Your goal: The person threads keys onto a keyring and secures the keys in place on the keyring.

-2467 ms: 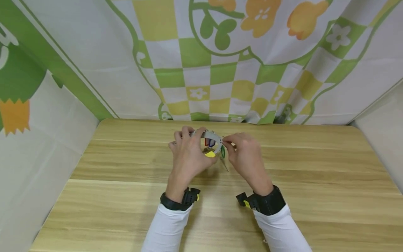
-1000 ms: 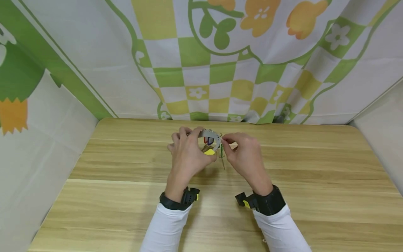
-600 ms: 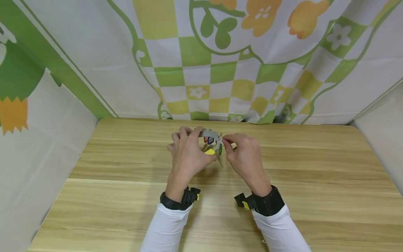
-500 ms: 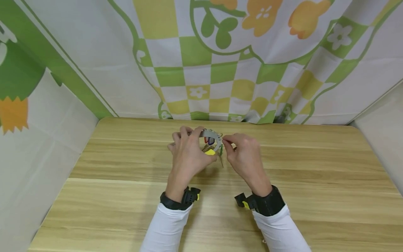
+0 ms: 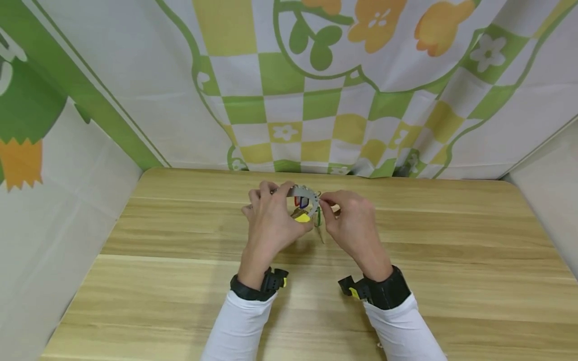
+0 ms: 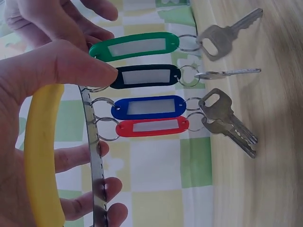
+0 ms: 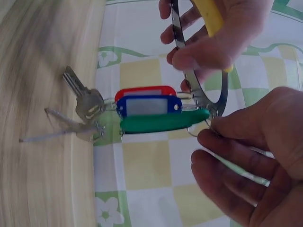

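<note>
My left hand (image 5: 268, 215) grips a round metal key holder (image 5: 298, 192) with holes along its rim and a yellow handle (image 6: 45, 156). From the rim hang a red key tag (image 6: 152, 126), a blue key tag (image 6: 149, 107) and a black key tag (image 6: 147, 75), each on split rings with a key (image 6: 218, 104) below. At the rim's right side my right hand (image 5: 354, 228) pinches the small split ring of a green key tag (image 7: 161, 122) between thumb and forefinger. The fingertips partly hide that ring; whether it passes through a hole I cannot tell.
Below the hands lies a wooden table (image 5: 189, 296). A checkered, flowered cloth (image 5: 320, 105) hangs behind its far edge. A tiny pale object (image 5: 379, 345) lies near the right sleeve.
Both hands stay nearly in place at the key holder. The green tag and its key swing and turn slightly below the right fingertips, which keep pinching at the rim.
</note>
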`<state>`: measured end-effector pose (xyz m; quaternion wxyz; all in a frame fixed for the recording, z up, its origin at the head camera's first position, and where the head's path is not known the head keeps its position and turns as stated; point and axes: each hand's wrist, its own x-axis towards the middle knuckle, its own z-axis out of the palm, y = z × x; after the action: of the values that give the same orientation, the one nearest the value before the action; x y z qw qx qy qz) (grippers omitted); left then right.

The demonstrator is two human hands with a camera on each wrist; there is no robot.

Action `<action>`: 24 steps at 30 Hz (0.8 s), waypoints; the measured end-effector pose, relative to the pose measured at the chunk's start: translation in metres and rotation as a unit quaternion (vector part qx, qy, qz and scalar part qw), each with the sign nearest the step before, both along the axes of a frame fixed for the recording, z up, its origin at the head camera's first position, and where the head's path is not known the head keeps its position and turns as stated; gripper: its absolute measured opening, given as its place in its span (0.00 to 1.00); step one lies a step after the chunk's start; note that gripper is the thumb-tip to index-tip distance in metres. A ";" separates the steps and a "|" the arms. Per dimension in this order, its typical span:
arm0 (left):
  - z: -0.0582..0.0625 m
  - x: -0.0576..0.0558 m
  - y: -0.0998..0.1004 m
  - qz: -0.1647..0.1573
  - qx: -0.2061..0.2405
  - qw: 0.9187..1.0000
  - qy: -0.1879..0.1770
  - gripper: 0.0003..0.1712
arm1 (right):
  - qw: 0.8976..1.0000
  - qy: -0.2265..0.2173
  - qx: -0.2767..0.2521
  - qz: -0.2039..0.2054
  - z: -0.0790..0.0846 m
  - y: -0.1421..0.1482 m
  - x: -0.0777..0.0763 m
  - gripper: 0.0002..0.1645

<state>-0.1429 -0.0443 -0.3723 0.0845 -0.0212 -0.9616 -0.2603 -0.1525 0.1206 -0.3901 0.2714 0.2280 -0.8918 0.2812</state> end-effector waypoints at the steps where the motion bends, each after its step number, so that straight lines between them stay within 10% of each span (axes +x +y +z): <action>1: 0.000 0.000 0.000 0.003 0.004 1.000 -0.001 0.48 | 1.000 -0.007 -0.005 -0.006 0.000 -0.001 0.000 0.07; 24: 0.000 0.001 0.003 0.010 0.003 1.000 0.001 0.50 | 0.999 0.026 0.003 -0.037 0.000 -0.005 0.002 0.06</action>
<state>-0.1421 -0.0416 -0.3721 0.0882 -0.0113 -0.9608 -0.2626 -0.1507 0.1156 -0.3897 0.3044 0.2028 -0.8929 0.2624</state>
